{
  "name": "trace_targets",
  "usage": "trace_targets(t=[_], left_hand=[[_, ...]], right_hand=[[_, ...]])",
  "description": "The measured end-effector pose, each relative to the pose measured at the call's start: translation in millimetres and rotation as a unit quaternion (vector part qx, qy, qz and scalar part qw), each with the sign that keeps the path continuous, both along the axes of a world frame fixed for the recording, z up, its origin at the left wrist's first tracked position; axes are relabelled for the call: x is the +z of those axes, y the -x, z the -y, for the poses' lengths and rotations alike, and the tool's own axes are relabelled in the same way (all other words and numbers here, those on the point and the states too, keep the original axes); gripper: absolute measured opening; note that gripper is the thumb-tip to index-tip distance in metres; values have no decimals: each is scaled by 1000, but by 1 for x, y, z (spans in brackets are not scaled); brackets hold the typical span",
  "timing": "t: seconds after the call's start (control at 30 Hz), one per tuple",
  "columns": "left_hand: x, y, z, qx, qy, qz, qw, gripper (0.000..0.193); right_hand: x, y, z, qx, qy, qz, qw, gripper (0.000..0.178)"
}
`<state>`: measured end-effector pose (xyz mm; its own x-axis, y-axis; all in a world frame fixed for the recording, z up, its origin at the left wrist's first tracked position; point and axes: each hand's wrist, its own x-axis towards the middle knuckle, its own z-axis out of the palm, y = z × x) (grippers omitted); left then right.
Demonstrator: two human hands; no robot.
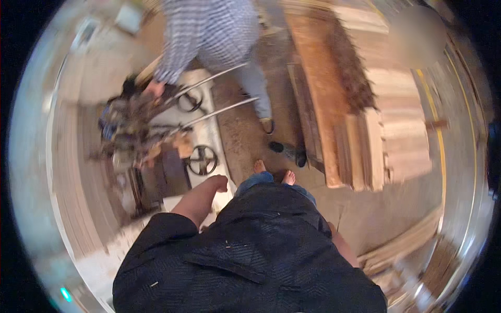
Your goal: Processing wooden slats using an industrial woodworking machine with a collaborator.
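Note:
My left hand (219,183) hangs over the pale edge of a woodworking machine (219,141). Its fingers look curled in, and I see nothing in them. Just beyond it is a black handwheel (202,160) on the machine's side, apart from the hand. A second black handwheel (190,98) sits farther along. On my right side, my right hand (332,229) is mostly behind my dark shirt; its fingers are hidden. Nearest to it is the stack of wooden boards (404,130).
Another person in a checked shirt (209,26) stands ahead, a hand at the machine's blurred dark head (135,125). Two metal bars (224,109) jut out toward the walkway. Dark slippers (287,150) lie on the floor ahead of my bare feet. More timber (402,240) lies at the lower right.

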<state>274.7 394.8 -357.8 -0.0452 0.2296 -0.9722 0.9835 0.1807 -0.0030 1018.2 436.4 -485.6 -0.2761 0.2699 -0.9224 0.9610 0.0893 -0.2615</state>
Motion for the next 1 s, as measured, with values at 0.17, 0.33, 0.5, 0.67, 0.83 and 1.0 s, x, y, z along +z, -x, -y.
trace_targets(t=[0.17, 0.33, 0.5, 0.67, 0.83, 1.0], left_hand=[[55, -12, 25, 322, -217, -14, 921, 50], [58, -45, 51, 399, -367, 19, 840, 46], [24, -72, 61, 392, -544, 45, 741, 31], [57, -35, 65, 362, -616, 31, 699, 26], [111, 14, 78, 262, -775, -138, 559, 26], [109, 46, 90, 224, -763, -150, 588, 34]], right_hand=[[-1, 121, -115, 136, -4, -57, 989, 80], [51, 223, -204, 254, -12, -91, 963, 71], [102, 371, -236, 345, -12, -124, 930, 61], [159, 501, -226, 127, -178, -424, 879, 31], [259, 637, -237, 140, -410, -590, 681, 27], [241, 687, -259, 306, -528, -392, 689, 32]])
